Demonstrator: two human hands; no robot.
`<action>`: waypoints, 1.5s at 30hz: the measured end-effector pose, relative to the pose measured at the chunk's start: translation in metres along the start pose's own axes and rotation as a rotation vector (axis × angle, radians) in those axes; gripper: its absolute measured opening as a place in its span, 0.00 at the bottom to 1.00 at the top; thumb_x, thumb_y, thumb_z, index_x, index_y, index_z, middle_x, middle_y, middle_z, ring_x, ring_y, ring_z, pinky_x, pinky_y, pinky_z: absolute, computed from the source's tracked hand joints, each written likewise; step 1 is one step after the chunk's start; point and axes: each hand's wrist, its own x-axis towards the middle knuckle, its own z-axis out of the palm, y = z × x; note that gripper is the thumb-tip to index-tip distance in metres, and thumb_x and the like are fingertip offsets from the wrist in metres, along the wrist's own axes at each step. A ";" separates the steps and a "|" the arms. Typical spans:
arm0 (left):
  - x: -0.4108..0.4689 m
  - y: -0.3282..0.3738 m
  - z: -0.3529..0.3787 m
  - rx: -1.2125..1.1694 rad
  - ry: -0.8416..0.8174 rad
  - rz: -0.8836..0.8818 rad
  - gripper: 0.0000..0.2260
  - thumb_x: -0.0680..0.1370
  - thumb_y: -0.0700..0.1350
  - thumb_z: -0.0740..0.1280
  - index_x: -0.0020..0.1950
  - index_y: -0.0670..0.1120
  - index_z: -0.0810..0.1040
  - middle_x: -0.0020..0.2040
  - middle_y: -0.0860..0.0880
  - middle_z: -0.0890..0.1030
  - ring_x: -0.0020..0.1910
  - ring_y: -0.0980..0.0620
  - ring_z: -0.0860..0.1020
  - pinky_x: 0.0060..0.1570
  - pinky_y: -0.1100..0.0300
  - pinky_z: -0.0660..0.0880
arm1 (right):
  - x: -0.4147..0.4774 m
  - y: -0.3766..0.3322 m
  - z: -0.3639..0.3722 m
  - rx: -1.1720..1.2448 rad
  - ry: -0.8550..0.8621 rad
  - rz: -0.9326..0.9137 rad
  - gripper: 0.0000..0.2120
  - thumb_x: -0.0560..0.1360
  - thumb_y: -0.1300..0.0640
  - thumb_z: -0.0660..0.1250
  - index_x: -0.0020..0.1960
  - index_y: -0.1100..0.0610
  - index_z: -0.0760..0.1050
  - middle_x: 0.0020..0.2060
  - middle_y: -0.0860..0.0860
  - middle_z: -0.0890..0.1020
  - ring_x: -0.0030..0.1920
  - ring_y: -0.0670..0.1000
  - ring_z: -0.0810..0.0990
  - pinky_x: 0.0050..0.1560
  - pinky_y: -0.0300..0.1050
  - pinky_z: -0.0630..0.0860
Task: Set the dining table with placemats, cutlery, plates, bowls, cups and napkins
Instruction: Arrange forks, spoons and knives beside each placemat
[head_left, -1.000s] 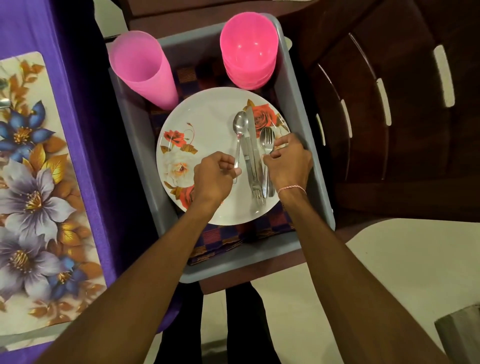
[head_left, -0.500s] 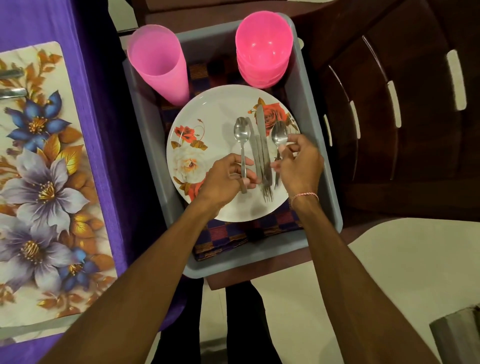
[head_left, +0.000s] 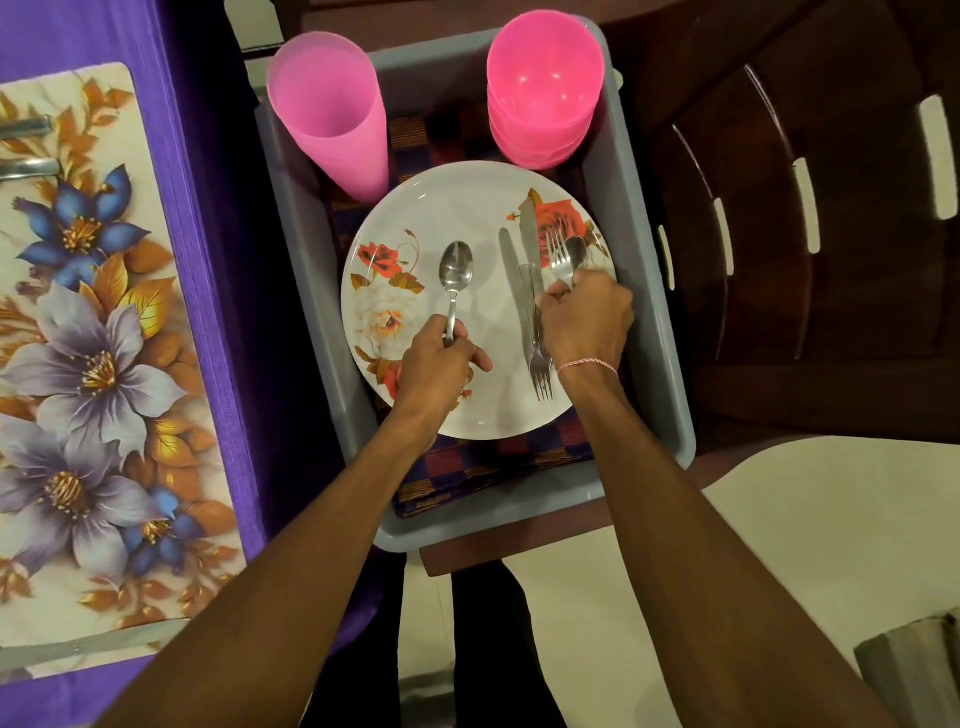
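Spoon (head_left: 456, 270) now pulled left across plate (head_left: 467, 208), left hand (head_left: 441, 369) pinching handle. Right hand (head_left: 587, 322) curled round fork (head_left: 558, 257) plus second spoon (head_left: 577, 252), far right. Knives (head_left: 514, 275) stay mid-plate. Cutlery pickup underway, placemat (head_left: 78, 364) next.

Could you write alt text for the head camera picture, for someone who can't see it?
A person's left hand holds a spoon and the right hand grips a fork and a second spoon over a flowered white plate in a grey tub. Two knives and a second fork lie on the plate; pink cups and pink bowls stand beyond it.
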 end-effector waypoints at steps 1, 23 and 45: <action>-0.001 0.000 0.000 -0.003 0.005 0.012 0.09 0.80 0.34 0.58 0.46 0.48 0.69 0.37 0.48 0.84 0.26 0.55 0.68 0.25 0.63 0.66 | 0.001 -0.002 0.000 0.007 0.000 0.009 0.06 0.76 0.56 0.76 0.48 0.58 0.82 0.47 0.53 0.86 0.47 0.54 0.86 0.48 0.53 0.85; -0.008 -0.011 0.004 0.007 0.045 0.035 0.09 0.83 0.36 0.58 0.46 0.49 0.70 0.37 0.50 0.84 0.33 0.52 0.71 0.37 0.54 0.71 | -0.017 0.009 -0.001 -0.495 0.011 -0.254 0.08 0.78 0.55 0.68 0.50 0.60 0.79 0.50 0.57 0.82 0.48 0.61 0.82 0.46 0.53 0.77; -0.158 0.047 -0.080 -0.314 0.046 0.205 0.12 0.87 0.37 0.54 0.56 0.42 0.78 0.40 0.49 0.83 0.32 0.58 0.76 0.35 0.62 0.73 | -0.176 -0.049 -0.095 0.691 -0.429 -0.160 0.06 0.76 0.61 0.74 0.50 0.52 0.83 0.43 0.55 0.86 0.46 0.53 0.84 0.49 0.42 0.80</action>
